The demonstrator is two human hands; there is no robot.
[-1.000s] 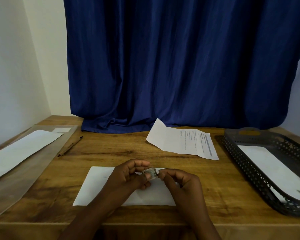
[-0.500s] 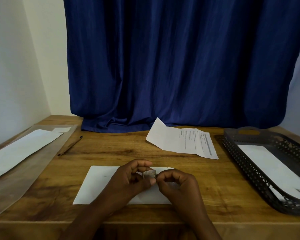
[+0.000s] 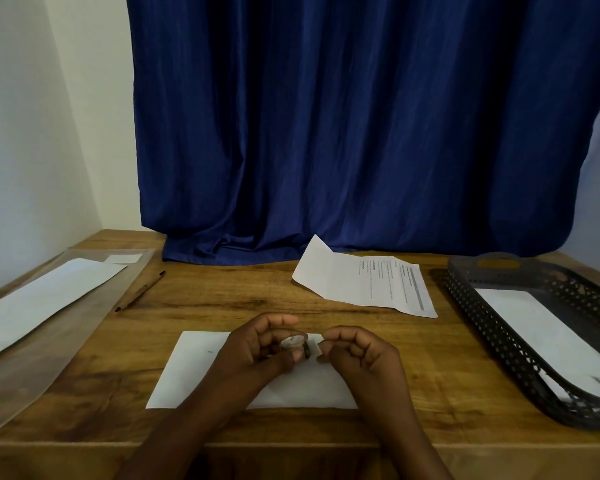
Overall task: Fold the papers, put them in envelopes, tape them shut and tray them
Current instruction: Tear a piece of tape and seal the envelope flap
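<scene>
Above the white envelope on the wooden bench, the left hand grips a small tape roll while the right hand pinches its free end. A moment ago both met at the roll; now they have parted slightly, so a strip is probably being drawn for sealing. Right of the envelope, a perforated dark tray holds a smooth, flat envelope.

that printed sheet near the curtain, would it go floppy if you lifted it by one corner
Probably floppy: the printed sheet looks like a single thin sheet, so it would droop. Its left part already stands off the table along a crease, so it may bend there first. Likely very light and easy to slide.
</scene>
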